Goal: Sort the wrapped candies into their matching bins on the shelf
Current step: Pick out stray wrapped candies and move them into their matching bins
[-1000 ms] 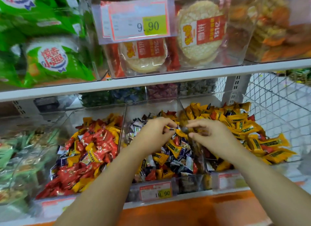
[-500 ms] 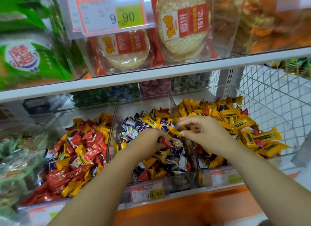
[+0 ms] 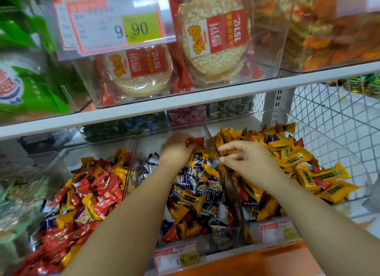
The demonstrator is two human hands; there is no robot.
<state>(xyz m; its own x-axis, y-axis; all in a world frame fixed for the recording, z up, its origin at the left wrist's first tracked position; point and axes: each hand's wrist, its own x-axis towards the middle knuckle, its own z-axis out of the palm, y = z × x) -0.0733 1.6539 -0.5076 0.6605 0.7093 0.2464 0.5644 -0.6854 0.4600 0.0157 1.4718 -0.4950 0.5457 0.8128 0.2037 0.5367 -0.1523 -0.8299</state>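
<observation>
Red foil marks the wrapped candy point(image 3: 195, 141) that your left hand point(image 3: 176, 152) pinches in its fingertips. It is raised above the back of the middle bin point(image 3: 156, 141), toward the rear edge of the shelf point(image 3: 213, 255). Your right hand point(image 3: 246, 162) hovers just beside it, over the clear divider point(image 3: 230, 185) between the middle bin and the right bin point(image 3: 329, 146). Its fingers curl with the thumb close to the forefinger, but you cannot tell whether they grip anything.

Beneath your left forearm the middle bin holds purple-and-white candies mixed with yellow and red ones. The right bin is heaped mostly with yellow candies, a few red among them. The left bin point(image 3: 67, 160) holds mainly red candies with yellow and some purple scattered through.

A price tag point(image 3: 177, 257) reading 19.90 stands at the shelf's front edge, under the middle bin. On the upper shelf point(image 3: 185, 103), round rice crackers point(image 3: 216, 39) sit in a clear box behind a 9.90 tag point(image 3: 115, 27). Green bags point(image 3: 35, 90) lie toward its left end.
</observation>
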